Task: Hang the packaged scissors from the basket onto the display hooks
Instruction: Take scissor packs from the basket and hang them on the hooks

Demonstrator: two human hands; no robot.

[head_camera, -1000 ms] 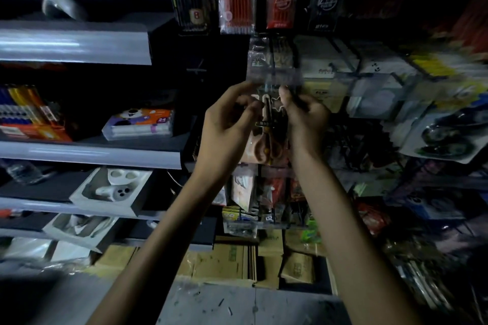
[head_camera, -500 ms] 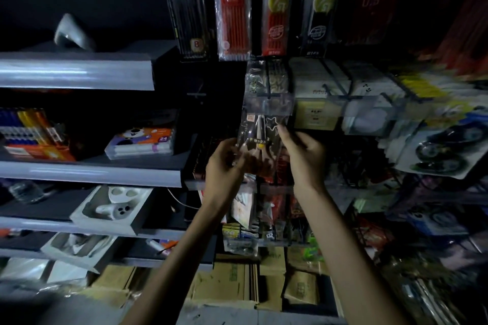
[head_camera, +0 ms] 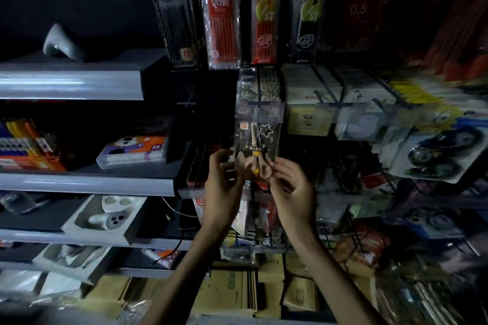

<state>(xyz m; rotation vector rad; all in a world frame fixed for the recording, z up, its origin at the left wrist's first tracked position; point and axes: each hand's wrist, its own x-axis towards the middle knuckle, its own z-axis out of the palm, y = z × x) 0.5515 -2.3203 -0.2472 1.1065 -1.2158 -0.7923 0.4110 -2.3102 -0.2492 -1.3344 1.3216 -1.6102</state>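
Observation:
The packaged scissors (head_camera: 257, 140), a clear bag with pink-handled scissors and a star print, hang from a display hook (head_camera: 260, 99) behind a clear label strip. My left hand (head_camera: 223, 187) is at the bag's lower left edge with loosely curled fingers. At the bag's lower right corner, the relaxed fingertips of my right hand (head_camera: 293, 187) just reach the plastic. Neither hand plainly grips the bag. The basket is out of view.
Pen and refill packs (head_camera: 221, 16) hang above. Boxed goods on hooks (head_camera: 306, 103) and toy packs (head_camera: 443, 155) fill the right. Grey shelves (head_camera: 87, 182) with a crayon box (head_camera: 134, 153) and trays stand at left. Cardboard boxes (head_camera: 237, 295) sit below.
Both hands slid down from the bag's top at the hook to its lower edge and loosened. The bag now hangs from the hook.

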